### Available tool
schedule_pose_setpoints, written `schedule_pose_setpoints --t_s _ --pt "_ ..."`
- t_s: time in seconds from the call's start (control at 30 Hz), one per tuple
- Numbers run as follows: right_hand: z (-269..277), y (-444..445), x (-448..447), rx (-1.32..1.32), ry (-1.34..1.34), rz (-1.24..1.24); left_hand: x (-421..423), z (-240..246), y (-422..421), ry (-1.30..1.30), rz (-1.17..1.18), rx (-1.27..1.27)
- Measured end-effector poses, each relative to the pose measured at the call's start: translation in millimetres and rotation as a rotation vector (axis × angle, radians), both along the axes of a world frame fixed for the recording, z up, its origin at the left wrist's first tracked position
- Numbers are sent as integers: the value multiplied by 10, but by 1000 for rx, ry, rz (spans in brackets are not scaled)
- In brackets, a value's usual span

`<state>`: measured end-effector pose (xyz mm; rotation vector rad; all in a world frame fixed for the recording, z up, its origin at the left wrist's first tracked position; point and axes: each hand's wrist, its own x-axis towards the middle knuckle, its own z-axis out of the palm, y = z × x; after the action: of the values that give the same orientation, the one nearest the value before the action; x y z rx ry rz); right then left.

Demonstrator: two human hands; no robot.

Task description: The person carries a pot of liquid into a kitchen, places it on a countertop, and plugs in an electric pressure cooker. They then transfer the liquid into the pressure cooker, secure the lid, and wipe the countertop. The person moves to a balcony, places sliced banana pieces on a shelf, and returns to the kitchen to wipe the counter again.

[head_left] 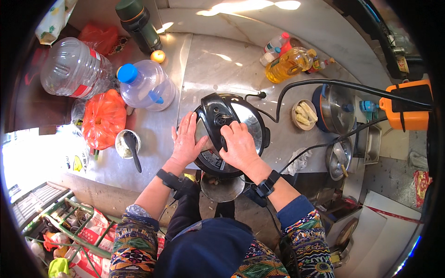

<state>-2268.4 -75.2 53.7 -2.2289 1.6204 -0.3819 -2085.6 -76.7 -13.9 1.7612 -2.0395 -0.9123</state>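
An electric pressure cooker (pixel 249 113) with a black and silver lid stands before me near the front edge of the metal counter (pixel 222 71). Flat against the left side of its lid lies my left hand (pixel 185 144), thumb and fingers spread. My right hand (pixel 240 145) is curled around the black lid handle (pixel 224 142), which it partly hides. A printed label (pixel 212 160) shows on the lid between my wrists. Behind the cooker, a short cord with a black plug (pixel 261 95) rests on the counter. Below the front edge is a metal bucket (pixel 222 189).
Left are large plastic water bottles (pixel 147 87), an orange bag (pixel 104 118) and a bowl (pixel 121 147) with a black spoon. Right are an oil bottle (pixel 286 66), a bowl of pale food sticks (pixel 295 121), a lidded pot (pixel 337 109) and a black cable (pixel 320 81) crossing the counter.
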Motion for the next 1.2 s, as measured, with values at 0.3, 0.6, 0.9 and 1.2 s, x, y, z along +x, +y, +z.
schedule_pose_setpoints --t_s 0.3,0.6,0.9,1.2 --pt "18 -4 12 35 50 -21 20 -22 -104 114 -29 86" --pt "-1 0 37 8 14 -25 -2 -13 -135 56 -8 53" --pt "1 -1 24 19 -36 -47 -6 -120 -131 159 28 -7" --pt "3 2 50 44 22 -58 5 -159 -186 98 -2 25"
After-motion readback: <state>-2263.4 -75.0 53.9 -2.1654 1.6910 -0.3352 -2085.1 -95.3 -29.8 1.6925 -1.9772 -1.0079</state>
